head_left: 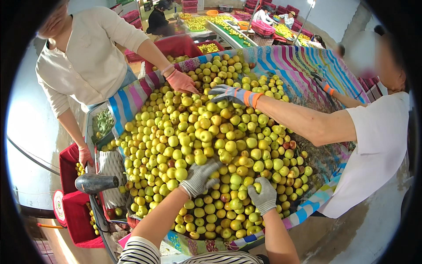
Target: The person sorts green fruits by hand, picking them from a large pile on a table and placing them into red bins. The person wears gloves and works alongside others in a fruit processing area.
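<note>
A big heap of round yellow-green fruits (193,132), some with brown or reddish patches, lies on a colourful striped cloth (132,99). My left hand (200,178), in a grey striped glove, rests on the near middle of the heap with its fingers apart among the fruits. To its right, my right hand (265,196), in a matching glove, has its fingers curled round a green fruit (256,188). Several fruits just beyond my left hand are blurred by motion.
A co-worker's pink-gloved hand (181,82) and another's grey-and-orange-gloved hand (233,94) reach into the heap's far side. Left stand a grey hair dryer (94,182), red crates (79,218) and a white woven panel (111,171). A green conveyor (233,36) runs behind.
</note>
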The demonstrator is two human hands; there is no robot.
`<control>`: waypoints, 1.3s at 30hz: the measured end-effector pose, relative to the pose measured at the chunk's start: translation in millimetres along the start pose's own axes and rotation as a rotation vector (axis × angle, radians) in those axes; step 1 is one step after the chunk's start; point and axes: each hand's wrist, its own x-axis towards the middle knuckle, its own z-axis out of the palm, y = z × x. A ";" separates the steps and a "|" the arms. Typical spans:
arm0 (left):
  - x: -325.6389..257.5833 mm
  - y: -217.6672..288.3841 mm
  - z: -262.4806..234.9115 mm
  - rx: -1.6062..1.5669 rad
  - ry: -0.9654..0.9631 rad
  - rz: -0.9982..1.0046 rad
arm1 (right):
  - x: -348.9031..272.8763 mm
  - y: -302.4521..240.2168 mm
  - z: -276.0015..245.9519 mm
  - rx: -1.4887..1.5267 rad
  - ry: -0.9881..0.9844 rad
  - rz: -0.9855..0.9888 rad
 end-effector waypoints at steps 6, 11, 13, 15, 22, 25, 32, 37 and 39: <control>-39.4 -28.6 3.4 0.106 0.213 -0.143 | -2.6 -1.8 -2.3 -0.036 -0.045 0.009; -86.5 -28.2 6.8 0.233 0.212 -0.344 | -8.7 -3.3 -2.9 -0.091 -0.075 -0.005; -116.5 -11.3 3.9 0.296 0.221 -0.348 | -12.2 -0.1 -0.4 -0.128 -0.061 -0.001; -147.7 3.0 -2.7 0.189 0.134 -0.409 | -14.1 -2.7 2.9 0.005 -0.069 -0.025; -225.1 24.5 -28.1 0.085 0.179 -0.407 | -77.4 -75.9 14.8 0.360 -0.140 -0.136; -219.8 15.9 -33.0 0.252 0.264 -0.494 | -91.4 -93.7 48.7 0.447 -0.315 -0.191; -181.0 -11.5 -11.5 0.221 0.231 -0.534 | -89.4 -95.1 76.6 0.333 -0.297 -0.300; -178.7 -25.7 -2.3 0.132 0.289 -0.415 | -79.1 -96.7 77.6 0.290 -0.268 -0.308; -180.1 -29.5 -1.7 0.117 0.341 -0.420 | -81.3 -99.0 75.3 0.299 -0.236 -0.254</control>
